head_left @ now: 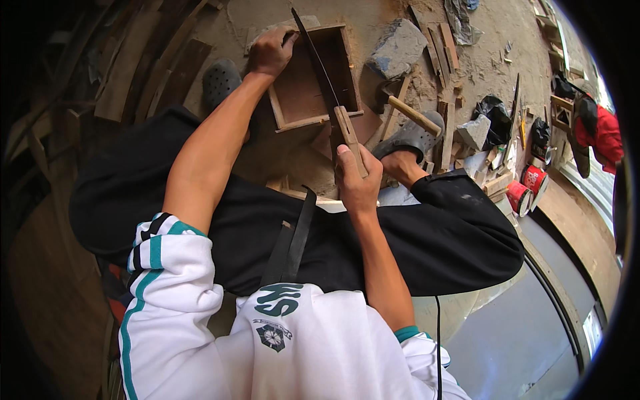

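My right hand point(357, 175) is closed round the wooden handle of a handsaw point(319, 61). Its long dark blade slants up and to the left, across the shallow wooden box point(303, 100) on the ground; its teeth cannot be made out. At the box's far left corner, my left hand point(272, 52) is closed with its fingers on the edge. The box has pale rims and a brown inside. Whether the blade touches the wood is unclear.
Right of the box lie a grey stone block point(398, 48) and a hammer point(415, 115) beside my sandalled foot point(413, 139). Wood offcuts point(445, 57), a black plastic bag point(492, 120) and red tins point(533, 179) are farther right. Long planks point(127, 73) stand at left.
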`<move>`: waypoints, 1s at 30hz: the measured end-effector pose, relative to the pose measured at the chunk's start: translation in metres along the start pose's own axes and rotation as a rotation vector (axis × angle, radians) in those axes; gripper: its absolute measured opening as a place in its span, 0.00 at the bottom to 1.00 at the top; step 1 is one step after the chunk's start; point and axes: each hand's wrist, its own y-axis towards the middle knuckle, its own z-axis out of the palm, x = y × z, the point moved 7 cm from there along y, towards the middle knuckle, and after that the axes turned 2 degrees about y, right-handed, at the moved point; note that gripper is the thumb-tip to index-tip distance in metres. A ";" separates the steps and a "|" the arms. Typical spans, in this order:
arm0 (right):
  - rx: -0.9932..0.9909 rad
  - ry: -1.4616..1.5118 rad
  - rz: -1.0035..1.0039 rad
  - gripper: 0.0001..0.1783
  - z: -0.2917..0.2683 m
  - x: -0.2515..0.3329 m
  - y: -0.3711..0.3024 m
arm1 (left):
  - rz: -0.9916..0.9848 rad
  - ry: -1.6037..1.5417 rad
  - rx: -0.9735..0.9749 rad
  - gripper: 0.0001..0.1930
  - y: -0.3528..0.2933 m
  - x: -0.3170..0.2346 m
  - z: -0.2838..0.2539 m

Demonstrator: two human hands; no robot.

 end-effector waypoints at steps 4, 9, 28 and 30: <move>-0.002 -0.049 -0.033 0.16 0.000 0.002 0.003 | -0.034 0.144 0.012 0.10 0.001 -0.008 -0.012; 0.004 -0.014 0.014 0.16 -0.001 -0.009 0.002 | -0.099 0.116 0.033 0.10 -0.011 0.008 -0.003; -0.030 -0.148 -0.119 0.15 0.013 0.000 0.020 | -0.056 0.098 0.013 0.10 -0.010 0.008 0.002; -0.045 -0.134 -0.123 0.15 0.014 0.001 0.023 | -0.059 0.084 0.015 0.10 -0.012 0.006 0.004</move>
